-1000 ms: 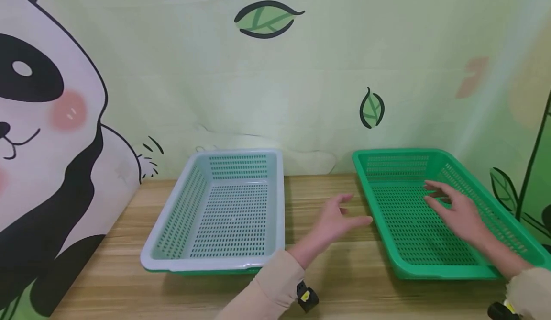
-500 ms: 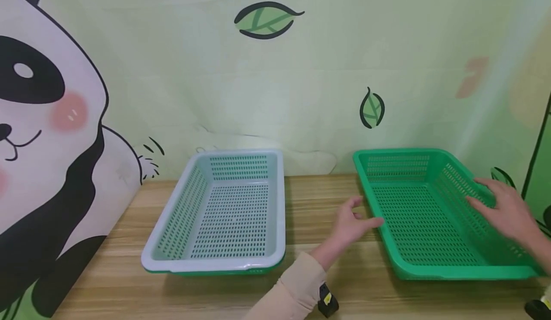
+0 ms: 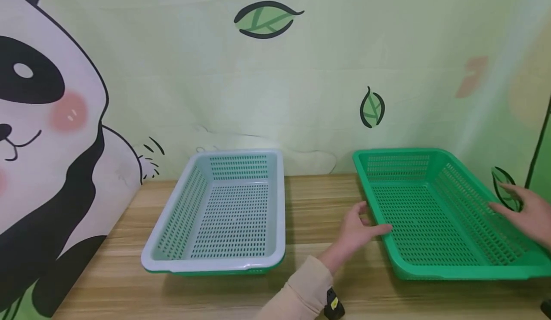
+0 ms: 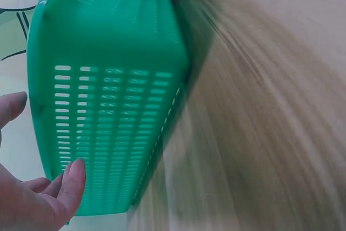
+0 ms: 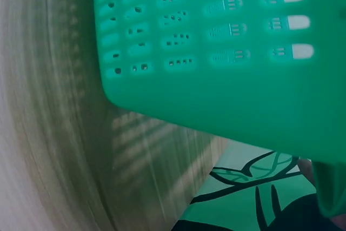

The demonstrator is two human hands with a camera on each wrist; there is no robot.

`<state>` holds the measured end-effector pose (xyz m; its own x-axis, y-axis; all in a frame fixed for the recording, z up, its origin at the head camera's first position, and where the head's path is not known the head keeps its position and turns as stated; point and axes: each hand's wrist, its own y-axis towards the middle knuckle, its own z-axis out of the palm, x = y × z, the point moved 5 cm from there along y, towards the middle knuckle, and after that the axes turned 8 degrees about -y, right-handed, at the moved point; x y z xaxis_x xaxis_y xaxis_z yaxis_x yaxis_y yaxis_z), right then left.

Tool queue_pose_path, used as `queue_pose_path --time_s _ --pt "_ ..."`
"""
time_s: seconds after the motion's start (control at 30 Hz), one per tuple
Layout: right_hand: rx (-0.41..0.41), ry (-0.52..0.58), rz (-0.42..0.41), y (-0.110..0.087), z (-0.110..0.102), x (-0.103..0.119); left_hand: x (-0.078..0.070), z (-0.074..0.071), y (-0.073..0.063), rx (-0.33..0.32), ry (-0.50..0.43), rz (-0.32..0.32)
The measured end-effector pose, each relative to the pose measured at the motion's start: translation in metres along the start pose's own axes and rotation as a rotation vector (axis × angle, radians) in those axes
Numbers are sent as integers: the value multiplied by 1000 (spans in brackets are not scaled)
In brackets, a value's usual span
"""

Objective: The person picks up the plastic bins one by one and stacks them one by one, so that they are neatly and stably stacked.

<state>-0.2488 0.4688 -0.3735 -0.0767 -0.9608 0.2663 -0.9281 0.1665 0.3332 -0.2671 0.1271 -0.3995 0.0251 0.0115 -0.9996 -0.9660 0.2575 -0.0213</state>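
Two shallow plastic baskets with slotted walls stand apart on a wood-grain tabletop [image 3: 318, 191], one to the left and one to the right. The green basket [image 3: 465, 272] is the right-hand one, upright, its far edge close to the printed backdrop [image 3: 314, 81], and a hand is at each of its long sides.

The left hand [image 3: 357, 226] is beside its left rim, between the two baskets. Its grip is released: thumb and fingers are spread apart, and the thumb tip overlaps the rim in the head view, though whether it touches cannot be told. The left wrist view shows the same hand in front of the slotted outer wall. The right hand [image 3: 527, 215] is at the right rim, partly cut off by the edge of the head view; its grip is released too, the thumb and fingers apart and pointing left. In the right wrist view it is mostly hidden by the green wall.

To the left, the pale basket [image 3: 206, 265] has a green edge [image 3: 215, 273] showing under its near rim. A beige sleeve [image 3: 297, 293] covers the left forearm, with a black wrist device [image 3: 333, 305] at the cuff. The backdrop carries a large panda [image 3: 82, 195] on the left.
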Motion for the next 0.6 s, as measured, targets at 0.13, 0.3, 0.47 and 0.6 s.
queue_pose_path --time_s 0.13,0.3,0.47,0.6 --pt "-9 18 4 -1 5 -7 4 3 -2 5 -9 -5" --pt "19 41 -2 -5 12 -12 7 6 -3 20 -37 -17" --pt "45 29 3 -5 13 -11 8 8 -1 27 -52 -22" --pt "56 40 -4 -3 16 -12 6 9 -1 27 -61 -18"
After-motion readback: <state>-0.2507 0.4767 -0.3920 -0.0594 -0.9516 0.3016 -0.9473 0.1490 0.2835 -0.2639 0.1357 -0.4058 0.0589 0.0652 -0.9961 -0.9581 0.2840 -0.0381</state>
